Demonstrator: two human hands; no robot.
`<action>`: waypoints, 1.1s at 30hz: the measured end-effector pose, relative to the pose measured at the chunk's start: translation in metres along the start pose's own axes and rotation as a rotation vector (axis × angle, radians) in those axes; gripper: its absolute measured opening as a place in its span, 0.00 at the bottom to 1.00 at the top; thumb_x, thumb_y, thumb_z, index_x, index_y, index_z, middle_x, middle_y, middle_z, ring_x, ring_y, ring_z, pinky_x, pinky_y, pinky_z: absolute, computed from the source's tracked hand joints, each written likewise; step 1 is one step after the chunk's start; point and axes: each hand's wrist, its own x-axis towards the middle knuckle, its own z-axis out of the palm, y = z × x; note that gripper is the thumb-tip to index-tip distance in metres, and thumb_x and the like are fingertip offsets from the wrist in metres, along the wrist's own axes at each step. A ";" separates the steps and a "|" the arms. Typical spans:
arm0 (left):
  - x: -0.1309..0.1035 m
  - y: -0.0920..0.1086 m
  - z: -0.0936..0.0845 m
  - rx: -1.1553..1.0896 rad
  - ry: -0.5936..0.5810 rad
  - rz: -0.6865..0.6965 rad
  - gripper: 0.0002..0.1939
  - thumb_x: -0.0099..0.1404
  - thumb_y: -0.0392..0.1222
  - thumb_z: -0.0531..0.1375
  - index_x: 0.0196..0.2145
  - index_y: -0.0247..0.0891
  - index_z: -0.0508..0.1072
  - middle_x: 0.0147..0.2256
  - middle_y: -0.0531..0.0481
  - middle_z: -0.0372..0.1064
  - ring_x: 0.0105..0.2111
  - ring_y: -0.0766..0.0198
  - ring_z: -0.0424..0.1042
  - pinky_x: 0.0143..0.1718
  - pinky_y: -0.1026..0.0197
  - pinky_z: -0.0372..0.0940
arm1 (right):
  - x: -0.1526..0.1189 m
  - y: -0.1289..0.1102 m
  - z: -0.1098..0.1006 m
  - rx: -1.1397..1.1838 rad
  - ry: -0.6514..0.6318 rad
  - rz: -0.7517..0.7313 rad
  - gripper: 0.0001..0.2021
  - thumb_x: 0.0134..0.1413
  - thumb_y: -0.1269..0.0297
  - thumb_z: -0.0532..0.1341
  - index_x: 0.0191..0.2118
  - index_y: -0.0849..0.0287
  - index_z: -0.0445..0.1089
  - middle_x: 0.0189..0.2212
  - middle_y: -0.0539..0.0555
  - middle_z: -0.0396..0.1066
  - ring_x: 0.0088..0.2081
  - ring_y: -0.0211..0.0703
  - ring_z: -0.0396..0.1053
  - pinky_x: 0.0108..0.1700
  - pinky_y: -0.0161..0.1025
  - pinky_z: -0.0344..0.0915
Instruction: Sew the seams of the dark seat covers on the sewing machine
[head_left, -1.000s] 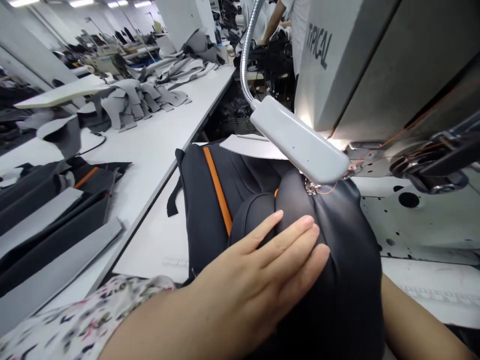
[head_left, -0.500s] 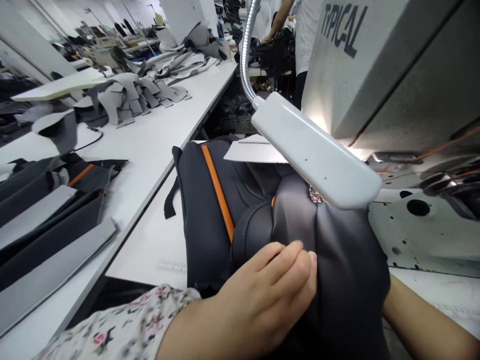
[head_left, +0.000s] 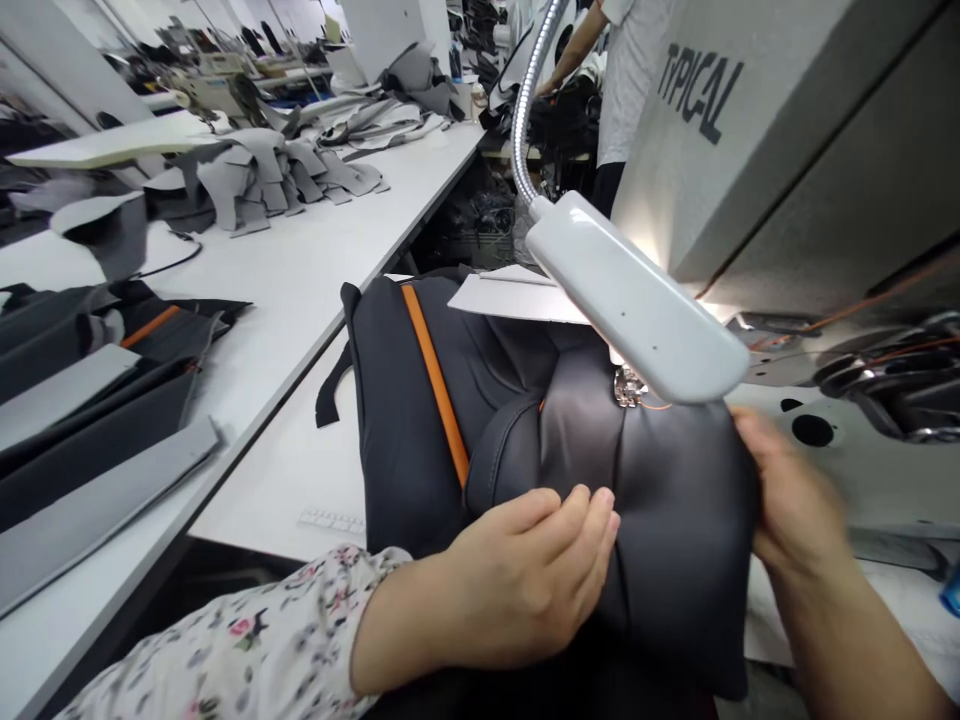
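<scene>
Dark padded material [head_left: 675,510] with an orange stripe [head_left: 435,385] lies under the sewing machine's metal presser foot [head_left: 628,386]. My left hand [head_left: 532,570] rests on its near middle, beside a seam, with fingers curled together and pinching the material. Its thumb is hidden. At the right edge of the material is my right hand [head_left: 795,490], blurred, its fingers wrapped round that edge and partly hidden behind it. Orange thread shows just right of the presser foot.
A white lamp [head_left: 637,300] on a flexible metal neck hangs over the material. The machine body [head_left: 720,130] stands at right. Grey pieces lie on the white table [head_left: 277,270] at left. A person in a light shirt stands behind.
My right hand has come out from beneath the material to its right edge. The material's right part has shifted slightly left, and the presser foot shows more clearly.
</scene>
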 end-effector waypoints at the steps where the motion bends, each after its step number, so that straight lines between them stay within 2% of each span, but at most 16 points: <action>1: 0.001 0.002 -0.001 0.004 -0.001 0.014 0.18 0.76 0.36 0.56 0.58 0.27 0.77 0.59 0.34 0.74 0.56 0.51 0.75 0.48 0.57 0.70 | -0.003 -0.007 -0.001 -0.072 -0.020 -0.055 0.28 0.53 0.36 0.68 0.47 0.56 0.75 0.44 0.56 0.76 0.45 0.50 0.75 0.46 0.50 0.75; 3: 0.005 0.005 -0.004 0.001 -0.006 0.030 0.19 0.76 0.37 0.56 0.58 0.26 0.76 0.59 0.31 0.73 0.55 0.51 0.75 0.47 0.57 0.70 | -0.008 -0.019 -0.003 -0.311 -0.081 -0.163 0.29 0.43 0.36 0.73 0.46 0.50 0.78 0.47 0.55 0.78 0.51 0.57 0.75 0.50 0.52 0.74; 4: 0.006 0.006 -0.006 -0.006 -0.014 0.025 0.19 0.76 0.37 0.56 0.58 0.26 0.76 0.59 0.31 0.73 0.55 0.52 0.75 0.47 0.57 0.70 | -0.009 -0.024 -0.004 -0.463 -0.120 -0.205 0.25 0.44 0.40 0.73 0.47 0.47 0.80 0.48 0.55 0.79 0.54 0.59 0.74 0.53 0.53 0.73; 6: 0.009 0.006 -0.009 -0.023 -0.028 0.000 0.19 0.76 0.37 0.56 0.59 0.26 0.76 0.59 0.34 0.74 0.56 0.52 0.75 0.48 0.58 0.70 | -0.007 -0.028 -0.004 -0.719 -0.174 -0.250 0.17 0.52 0.46 0.70 0.47 0.45 0.82 0.48 0.54 0.80 0.57 0.61 0.73 0.55 0.53 0.71; 8: 0.011 0.005 -0.012 -0.031 -0.029 -0.016 0.19 0.76 0.36 0.56 0.59 0.26 0.76 0.58 0.35 0.75 0.56 0.53 0.75 0.48 0.58 0.70 | -0.001 -0.028 -0.004 -0.818 -0.185 -0.273 0.16 0.58 0.47 0.65 0.47 0.45 0.83 0.47 0.53 0.81 0.55 0.61 0.75 0.53 0.53 0.73; 13: 0.010 -0.003 -0.016 -0.046 -0.047 -0.017 0.20 0.77 0.36 0.54 0.61 0.26 0.74 0.59 0.37 0.74 0.55 0.56 0.73 0.49 0.59 0.68 | 0.009 -0.024 -0.001 -0.748 -0.157 -0.306 0.15 0.59 0.50 0.63 0.47 0.44 0.83 0.48 0.51 0.82 0.54 0.58 0.77 0.58 0.54 0.71; 19: 0.012 -0.014 -0.017 -0.070 -0.066 -0.047 0.20 0.78 0.35 0.52 0.62 0.29 0.73 0.61 0.42 0.73 0.51 0.58 0.71 0.47 0.59 0.67 | 0.013 -0.024 0.006 -0.618 -0.086 -0.220 0.18 0.53 0.47 0.67 0.46 0.48 0.83 0.47 0.54 0.82 0.52 0.59 0.77 0.55 0.52 0.72; 23: 0.017 -0.021 -0.015 -0.089 -0.059 -0.080 0.20 0.77 0.34 0.51 0.61 0.30 0.74 0.60 0.44 0.74 0.50 0.60 0.70 0.46 0.59 0.66 | 0.024 -0.020 0.007 -0.536 -0.039 -0.201 0.20 0.51 0.47 0.69 0.43 0.54 0.83 0.42 0.57 0.82 0.51 0.60 0.76 0.50 0.50 0.72; 29: 0.021 -0.038 -0.005 -0.155 -0.021 -0.120 0.20 0.77 0.33 0.50 0.59 0.32 0.75 0.61 0.47 0.73 0.46 0.63 0.69 0.44 0.60 0.63 | 0.041 -0.010 0.004 -0.486 -0.038 -0.224 0.17 0.52 0.48 0.68 0.41 0.54 0.81 0.31 0.55 0.79 0.38 0.57 0.77 0.38 0.48 0.73; 33: 0.022 -0.049 0.004 -0.130 -0.031 -0.118 0.20 0.77 0.32 0.52 0.61 0.36 0.73 0.64 0.46 0.71 0.46 0.63 0.69 0.45 0.60 0.61 | 0.053 -0.001 -0.001 -0.486 -0.071 -0.247 0.17 0.53 0.47 0.67 0.40 0.54 0.81 0.28 0.56 0.78 0.33 0.57 0.76 0.35 0.49 0.71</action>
